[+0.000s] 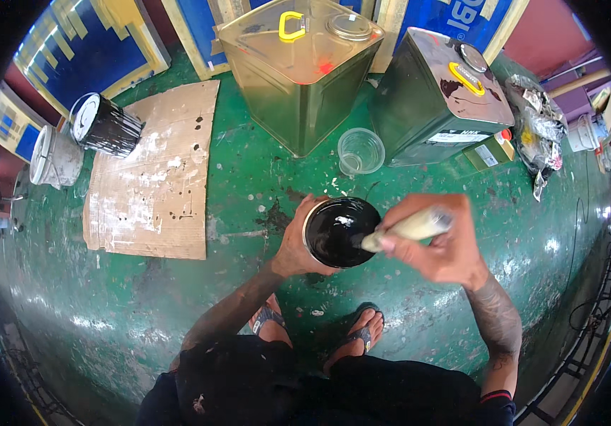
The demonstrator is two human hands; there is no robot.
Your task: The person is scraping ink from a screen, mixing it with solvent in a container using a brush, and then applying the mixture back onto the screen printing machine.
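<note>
My left hand (295,243) is wrapped round the side of a round pot of glossy black paint (335,231), its fingers closed on the wall. The pot has a pale rim and stands out in front of my feet. My right hand (455,245) grips a pale, thick stick-like handle (419,225), smeared by motion. Its lower end reaches over the pot's right rim toward the paint. I cannot tell whether the end is a brush or a plain stick.
Two big square metal tins, one olive (302,106) and one dark (412,113), stand ahead with yellow handles. Between them sits a clear plastic tub (361,151). Left are stained cardboard (150,184), a black-dripped bucket (106,126) and a whitish bucket (57,157). Crumpled plastic (538,131) lies right.
</note>
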